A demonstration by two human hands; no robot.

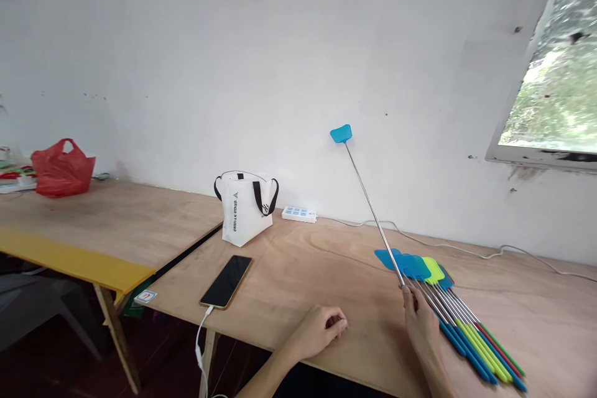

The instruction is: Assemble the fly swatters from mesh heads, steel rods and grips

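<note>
Telescopic fly swatter with a small blue plastic head and a thin metal rod [374,214] is slanting up and to the left from the right hand [420,320], with its head hanging in the air in front of the white wall. The right hand is closing around the lower end of the rod, fingers wrapped over it, though the grip itself is seen from behind and may be partly hiding the handle. The left hand [324,326] is resting on the bare plywood table [326,261], fingers loosely curled inward and gripping nothing.

Just beside the right hand, a fanned bundle of collapsed fly swatters with blue, lime, red and green handles [466,329] is lying flat on the table, their heads pointing towards the wall. Farther left, a black smartphone [227,281] is lying near the table's front edge with a white charging cable plugged in. Behind it, a white tote bag with black straps [245,208] is standing upright, and a white power strip [299,214] is lying just beside it against the wall. A crumpled red plastic bag [62,168] is sitting well apart on the neighbouring table.
</note>
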